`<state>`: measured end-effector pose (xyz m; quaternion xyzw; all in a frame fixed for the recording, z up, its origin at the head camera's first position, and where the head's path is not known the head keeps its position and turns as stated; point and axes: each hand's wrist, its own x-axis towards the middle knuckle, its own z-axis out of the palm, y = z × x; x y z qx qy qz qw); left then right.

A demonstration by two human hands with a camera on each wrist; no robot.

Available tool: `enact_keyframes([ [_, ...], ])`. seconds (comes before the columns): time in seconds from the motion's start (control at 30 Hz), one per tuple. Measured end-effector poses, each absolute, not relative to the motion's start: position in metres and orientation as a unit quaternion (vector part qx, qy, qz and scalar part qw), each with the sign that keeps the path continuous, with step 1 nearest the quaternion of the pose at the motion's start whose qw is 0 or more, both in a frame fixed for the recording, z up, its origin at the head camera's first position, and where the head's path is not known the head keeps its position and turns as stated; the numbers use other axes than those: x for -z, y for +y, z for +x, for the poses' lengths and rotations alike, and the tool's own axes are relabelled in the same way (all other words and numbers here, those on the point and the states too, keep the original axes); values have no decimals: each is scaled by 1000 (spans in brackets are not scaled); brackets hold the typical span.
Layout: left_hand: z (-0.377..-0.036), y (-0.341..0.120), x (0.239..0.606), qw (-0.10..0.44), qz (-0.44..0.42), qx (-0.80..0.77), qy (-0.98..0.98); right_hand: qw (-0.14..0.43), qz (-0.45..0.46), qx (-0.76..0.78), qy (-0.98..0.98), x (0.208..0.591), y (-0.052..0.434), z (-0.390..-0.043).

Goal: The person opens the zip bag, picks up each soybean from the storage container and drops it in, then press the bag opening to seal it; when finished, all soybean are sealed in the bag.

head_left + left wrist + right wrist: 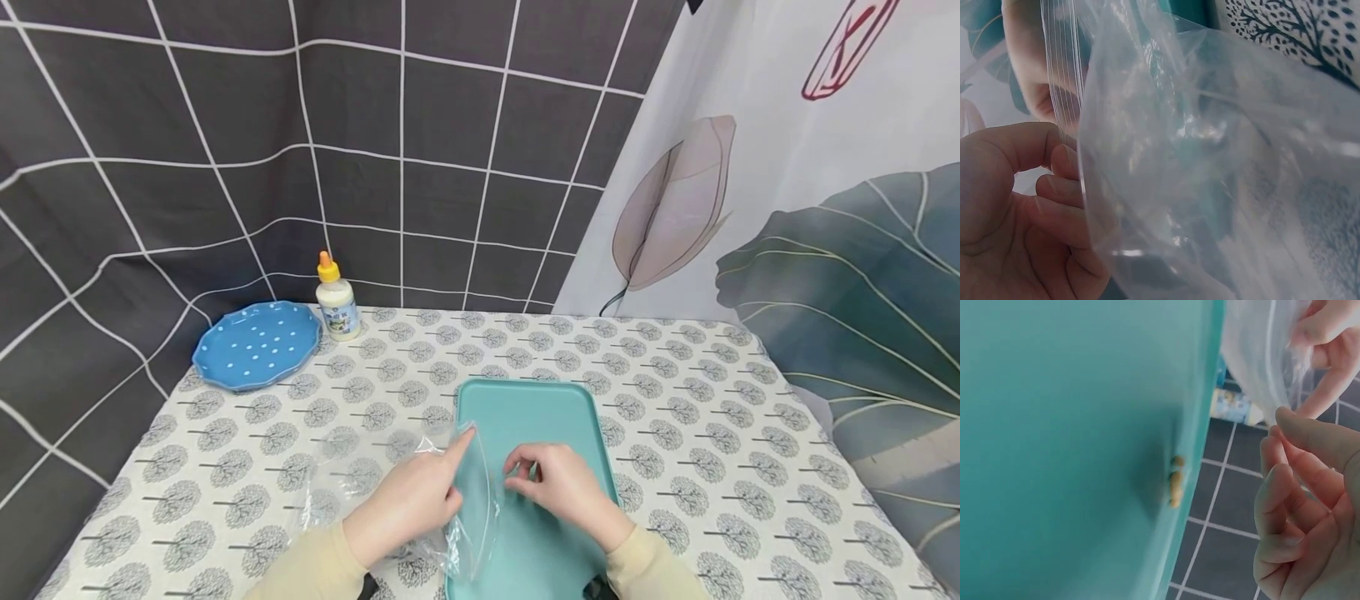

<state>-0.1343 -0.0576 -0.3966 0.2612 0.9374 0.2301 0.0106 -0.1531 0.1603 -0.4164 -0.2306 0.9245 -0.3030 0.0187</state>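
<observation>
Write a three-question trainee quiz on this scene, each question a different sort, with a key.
1. True or false: both hands grip the clear plastic bag.
2. What does the bag lie partly over? A. blue dotted plate B. teal tray C. glue bottle
3. Fill in: the glue bottle stands beside the ____ plate.

Key: 1. True: the left hand and the right hand both pinch its rim. 2. B, the teal tray. 3. blue.

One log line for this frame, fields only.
left hand: pinches clear plastic bag | right hand: pinches bag edge | under: teal tray | idle: blue plate, glue bottle
</observation>
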Motion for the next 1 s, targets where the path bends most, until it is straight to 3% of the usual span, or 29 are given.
enact_keyframes([
  [1.0, -132, -57, 396, -2, 272, -223, 936, 19, -219, 170, 960, 426, 160, -168],
])
